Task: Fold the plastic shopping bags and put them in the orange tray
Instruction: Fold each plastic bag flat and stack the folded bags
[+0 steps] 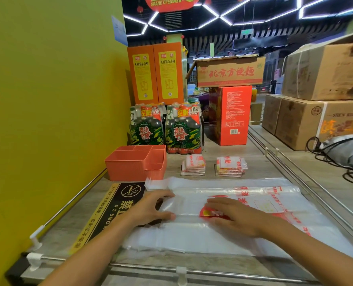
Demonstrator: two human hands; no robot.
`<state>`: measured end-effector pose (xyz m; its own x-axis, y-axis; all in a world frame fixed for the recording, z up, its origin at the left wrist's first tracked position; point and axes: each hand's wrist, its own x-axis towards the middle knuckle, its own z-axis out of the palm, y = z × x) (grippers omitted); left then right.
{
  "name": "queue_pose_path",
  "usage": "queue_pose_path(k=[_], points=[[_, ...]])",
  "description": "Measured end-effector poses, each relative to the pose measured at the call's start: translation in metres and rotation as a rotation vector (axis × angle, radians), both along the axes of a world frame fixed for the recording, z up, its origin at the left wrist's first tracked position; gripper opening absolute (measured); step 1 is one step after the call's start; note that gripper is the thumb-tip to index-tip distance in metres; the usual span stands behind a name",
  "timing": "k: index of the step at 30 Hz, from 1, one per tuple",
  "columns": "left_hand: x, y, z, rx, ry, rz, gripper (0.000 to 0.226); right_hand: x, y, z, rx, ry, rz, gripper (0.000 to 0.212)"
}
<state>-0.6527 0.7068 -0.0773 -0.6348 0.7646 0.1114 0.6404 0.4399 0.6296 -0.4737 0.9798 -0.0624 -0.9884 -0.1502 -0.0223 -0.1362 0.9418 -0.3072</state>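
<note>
A clear plastic shopping bag [254,200] with red print lies flat across the near counter, on top of a stack of similar bags [181,238]. My left hand [150,207] holds the bag's left end, thumb and fingers curled around the edge. My right hand [233,215] presses flat on the bag's middle, over a red logo. The orange tray [128,165], with several compartments, stands at the back left and looks empty. Two piles of folded bags [193,165] [230,165] sit on the counter to the right of the tray.
Two shrink-wrapped bottle packs [165,129] and a red carton [232,116] stand behind the tray. Cardboard boxes [307,118] and a grey bag with black cables [345,153] are at the right. A yellow wall [47,100] borders the left. A no-smoking sign [109,209] lies under my left forearm.
</note>
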Motion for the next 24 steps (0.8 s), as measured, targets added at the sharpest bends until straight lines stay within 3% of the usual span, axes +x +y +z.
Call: queue_pose_path(k=[7, 14, 19, 24], points=[[0.001, 0.002, -0.004, 0.049, 0.016, -0.013, 0.064, -0.057, -0.046, 0.013, -0.151, 0.007, 0.007, 0.062], [-0.001, 0.0, -0.004, 0.123, -0.066, 0.008, 0.059, -0.09, -0.06, 0.009, -0.064, 0.05, 0.077, 0.061], [-0.002, 0.0, -0.005, 0.114, -0.066, 0.036, 0.062, -0.096, -0.053, 0.003, -0.116, 0.067, 0.046, 0.058], [0.0, 0.0, -0.004, 0.118, -0.073, 0.03, 0.056, -0.102, -0.057, -0.002, -0.346, 0.257, -0.059, 0.038]])
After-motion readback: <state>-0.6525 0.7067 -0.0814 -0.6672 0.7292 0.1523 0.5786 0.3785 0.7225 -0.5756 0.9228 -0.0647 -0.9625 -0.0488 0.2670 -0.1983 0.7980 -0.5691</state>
